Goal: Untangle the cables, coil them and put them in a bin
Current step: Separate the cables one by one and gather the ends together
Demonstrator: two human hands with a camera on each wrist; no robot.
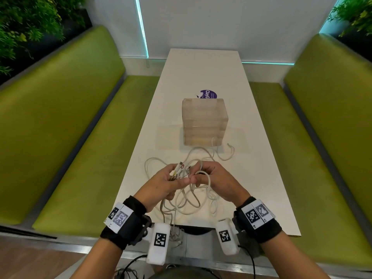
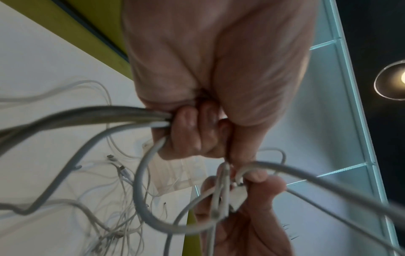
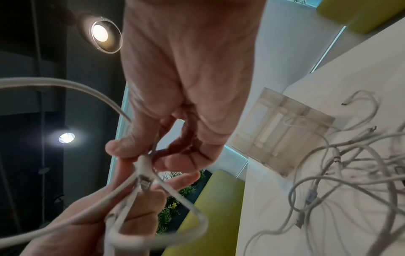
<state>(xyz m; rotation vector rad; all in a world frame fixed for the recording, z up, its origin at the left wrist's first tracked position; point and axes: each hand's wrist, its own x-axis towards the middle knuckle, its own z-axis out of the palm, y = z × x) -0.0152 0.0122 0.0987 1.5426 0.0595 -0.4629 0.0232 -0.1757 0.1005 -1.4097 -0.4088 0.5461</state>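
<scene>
While I sit at the near end of the table, this is how things stand:

Writing: a round purple sticker (image 1: 208, 94) on the white table (image 1: 259, 158), just behind the bin, shows the letters "ClayG"; the rest is hidden by the bin. Black-and-white square code tags sit on both my wristbands (image 1: 254, 214).

Left hand: my left hand (image 1: 161, 183) is curled around a bundle of several white cables (image 1: 193, 202), palm turned up, with a few plug ends (image 1: 181, 165) sticking out past my fingertips. In the left wrist view my fingers (image 2: 188, 131) are folded tight over grey-white strands that leave the fist toward the table.

Right hand: my right hand (image 1: 213, 178) pinches one white cable between thumb and forefinger, right against my left hand. In the right wrist view the pinch closes on a plug sleeve (image 3: 143, 164) where two strands fork.

Pose: both hands meet above the near part of the table, raised off the surface, wrists apart and fingertips together.

Cables: the tangle hangs from my hands and spreads in loose loops over the table, some strands dropping past the near edge, others reaching the bin.

Bin: a clear plastic bin (image 1: 204, 121) stands at mid-table beyond the tangle, one cable end lying against its near wall.

Surroundings: green benches (image 1: 70, 137) run along both sides of the table.
</scene>
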